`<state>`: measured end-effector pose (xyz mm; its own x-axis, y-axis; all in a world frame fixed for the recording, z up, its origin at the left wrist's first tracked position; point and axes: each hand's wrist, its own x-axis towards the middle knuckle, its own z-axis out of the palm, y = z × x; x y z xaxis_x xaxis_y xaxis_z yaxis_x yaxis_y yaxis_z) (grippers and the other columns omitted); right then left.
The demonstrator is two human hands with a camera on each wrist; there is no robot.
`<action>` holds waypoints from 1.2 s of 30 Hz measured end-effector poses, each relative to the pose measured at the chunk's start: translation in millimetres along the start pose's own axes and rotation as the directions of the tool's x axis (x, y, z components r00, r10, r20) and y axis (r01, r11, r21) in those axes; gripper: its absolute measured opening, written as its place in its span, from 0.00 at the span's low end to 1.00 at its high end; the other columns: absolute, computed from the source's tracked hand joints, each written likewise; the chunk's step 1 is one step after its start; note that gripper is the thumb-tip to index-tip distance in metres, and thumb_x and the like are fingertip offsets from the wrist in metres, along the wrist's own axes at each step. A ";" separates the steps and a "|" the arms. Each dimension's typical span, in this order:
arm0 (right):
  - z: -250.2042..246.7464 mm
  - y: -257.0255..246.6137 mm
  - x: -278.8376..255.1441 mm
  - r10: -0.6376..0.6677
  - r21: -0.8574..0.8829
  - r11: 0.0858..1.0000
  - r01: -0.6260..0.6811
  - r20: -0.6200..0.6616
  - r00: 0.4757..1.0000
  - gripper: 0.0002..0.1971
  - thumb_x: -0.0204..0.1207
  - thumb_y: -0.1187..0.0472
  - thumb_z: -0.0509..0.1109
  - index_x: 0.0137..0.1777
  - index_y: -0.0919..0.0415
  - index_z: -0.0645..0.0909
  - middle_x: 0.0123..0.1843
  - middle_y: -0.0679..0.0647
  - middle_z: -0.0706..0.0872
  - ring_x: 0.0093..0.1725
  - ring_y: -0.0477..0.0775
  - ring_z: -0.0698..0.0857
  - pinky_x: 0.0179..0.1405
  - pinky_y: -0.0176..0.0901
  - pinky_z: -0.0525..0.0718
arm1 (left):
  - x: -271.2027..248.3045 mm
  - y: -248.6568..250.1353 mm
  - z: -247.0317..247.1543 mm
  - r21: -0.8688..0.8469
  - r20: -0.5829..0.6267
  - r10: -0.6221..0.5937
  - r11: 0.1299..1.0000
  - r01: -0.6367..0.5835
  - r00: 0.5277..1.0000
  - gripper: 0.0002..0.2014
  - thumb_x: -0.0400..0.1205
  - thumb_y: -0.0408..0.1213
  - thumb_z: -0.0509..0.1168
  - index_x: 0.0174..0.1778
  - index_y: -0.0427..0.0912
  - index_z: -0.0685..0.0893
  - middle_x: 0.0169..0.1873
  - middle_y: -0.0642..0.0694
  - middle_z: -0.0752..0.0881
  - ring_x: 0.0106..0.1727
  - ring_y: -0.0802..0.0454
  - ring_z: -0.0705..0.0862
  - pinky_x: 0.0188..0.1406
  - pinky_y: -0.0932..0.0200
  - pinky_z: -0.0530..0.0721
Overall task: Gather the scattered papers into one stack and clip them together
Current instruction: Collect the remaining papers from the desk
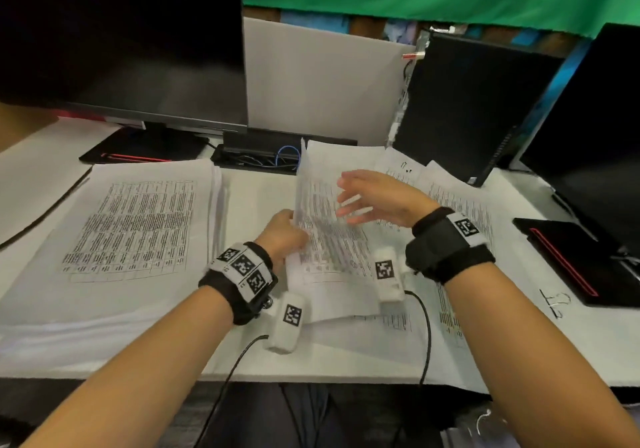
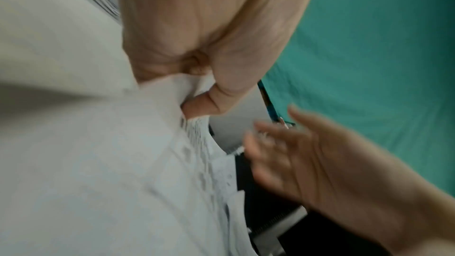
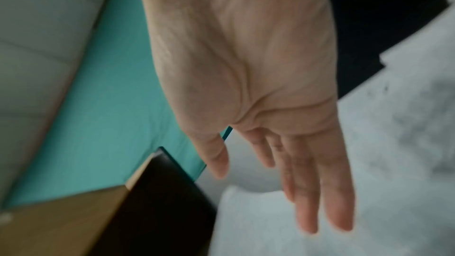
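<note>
The left hand (image 1: 282, 236) has its grip closed on the left edge of a printed sheet (image 1: 325, 226), thumb (image 2: 199, 108) curled against the paper; the sheet rises off the tabletop (image 1: 252, 205) at a tilt. The right hand (image 1: 377, 198) hovers at 3 o'clock of that sheet, its grip slack and wide, fingers (image 3: 327, 192) straight and holding nothing; motion blur makes it hard to say whether the fingertips touch the paper. More loose sheets (image 1: 446, 191) lie overlapping at 2 o'clock of the hands, some beneath the lifted one. A thick paper stack (image 1: 131, 226) lies flat at 9 o'clock, well apart from the loose ones. At 12 o'clock an open cable tray (image 1: 256, 156) holds dark wires and a blue loop of cable. A monitor (image 1: 121, 39) stands at 11 o'clock, and a black computer tower (image 1: 474, 108) at 1 o'clock.
</note>
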<state>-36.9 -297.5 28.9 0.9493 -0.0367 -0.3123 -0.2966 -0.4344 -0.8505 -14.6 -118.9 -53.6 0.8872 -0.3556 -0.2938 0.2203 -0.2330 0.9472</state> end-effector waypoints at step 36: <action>9.3 71.1 -3.2 0.069 -0.751 0.620 0.225 0.338 0.939 0.45 0.76 0.38 0.70 0.86 0.37 0.46 0.88 0.46 0.57 0.83 0.55 0.64 0.82 0.60 0.63 | 38.9 -13.9 -5.0 -0.286 0.046 -0.172 0.942 0.178 0.984 0.19 0.86 0.44 0.58 0.64 0.35 0.81 0.51 0.38 0.88 0.48 0.42 0.87 0.40 0.52 0.83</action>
<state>-62.0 -320.0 -34.4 0.8355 0.2396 -0.4945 0.1080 -0.9540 -0.2797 18.9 -125.0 -77.6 0.8165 -0.3518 -0.4578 0.4810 -0.0240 0.8764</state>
